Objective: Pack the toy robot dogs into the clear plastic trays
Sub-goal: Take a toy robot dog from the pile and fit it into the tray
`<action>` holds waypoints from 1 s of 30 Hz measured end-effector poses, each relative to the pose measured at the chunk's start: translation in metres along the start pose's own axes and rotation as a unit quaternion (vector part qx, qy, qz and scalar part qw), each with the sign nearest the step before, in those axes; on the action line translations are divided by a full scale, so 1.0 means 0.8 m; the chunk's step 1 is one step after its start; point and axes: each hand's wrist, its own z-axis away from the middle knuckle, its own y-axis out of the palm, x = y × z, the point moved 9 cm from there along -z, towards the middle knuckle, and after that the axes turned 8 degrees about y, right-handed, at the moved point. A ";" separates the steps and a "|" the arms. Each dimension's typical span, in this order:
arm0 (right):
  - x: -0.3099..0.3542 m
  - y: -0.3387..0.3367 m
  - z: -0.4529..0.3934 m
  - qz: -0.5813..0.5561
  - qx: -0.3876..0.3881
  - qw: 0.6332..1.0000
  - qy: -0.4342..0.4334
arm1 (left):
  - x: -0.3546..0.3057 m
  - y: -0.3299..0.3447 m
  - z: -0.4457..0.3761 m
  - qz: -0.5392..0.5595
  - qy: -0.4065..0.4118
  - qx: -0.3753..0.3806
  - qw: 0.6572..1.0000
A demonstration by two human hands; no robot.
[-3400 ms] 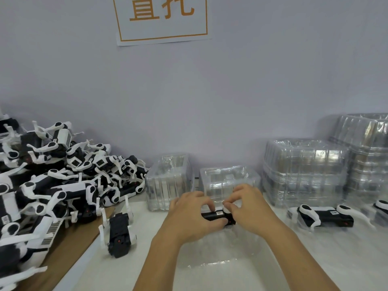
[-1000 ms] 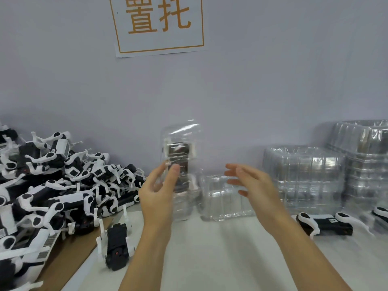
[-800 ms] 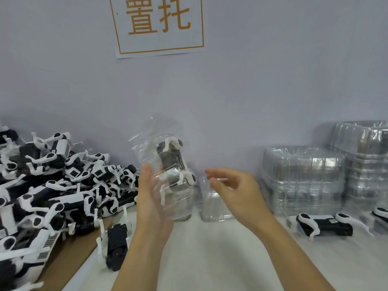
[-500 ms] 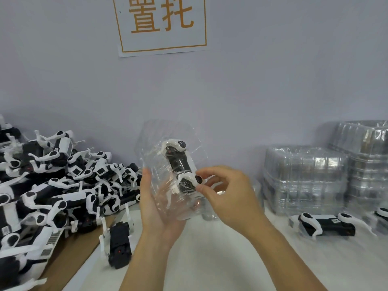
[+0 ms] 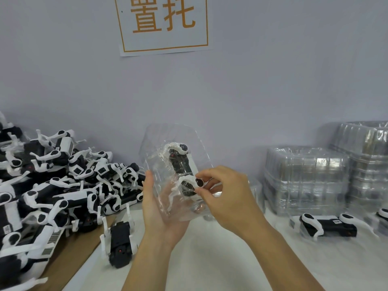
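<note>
I hold a clear plastic tray (image 5: 159, 143) upright above the table, with a black and white toy robot dog (image 5: 180, 162) seated inside it. My left hand (image 5: 161, 208) cradles the tray from behind and below, palm up. My right hand (image 5: 226, 196) pinches the dog's lower white leg joint at the tray's front. Another toy dog (image 5: 120, 244) stands on the table at the lower left, and one more toy dog (image 5: 329, 226) lies on the right.
A big pile of toy dogs (image 5: 48, 185) fills the left side. Stacks of clear trays (image 5: 304, 179) stand at the right against the wall, with a taller stack (image 5: 369, 164) beyond. A paper sign (image 5: 163, 24) hangs on the wall. The white table (image 5: 231, 265) spreads below my arms.
The dog went from the table into a tray that my left hand lifted and turned upright. My right hand came in and took hold of the dog's leg.
</note>
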 end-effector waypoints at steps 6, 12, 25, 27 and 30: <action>0.001 0.001 0.001 0.022 0.012 1.000 -0.010 | 0.001 -0.003 -0.001 -0.018 0.000 -0.005 1.000; 0.002 0.000 0.001 0.035 0.013 0.999 -0.014 | -0.001 0.004 -0.002 -0.025 0.006 0.019 0.999; -0.004 -0.005 0.000 0.028 0.007 1.000 -0.005 | -0.003 0.004 -0.002 -0.059 0.014 0.022 0.998; -0.006 -0.005 0.000 0.025 -0.001 1.000 0.004 | -0.004 0.004 -0.003 -0.060 0.018 0.028 0.998; -0.012 -0.004 0.000 0.021 -0.005 1.000 0.023 | -0.005 0.004 -0.003 -0.065 0.023 0.038 0.997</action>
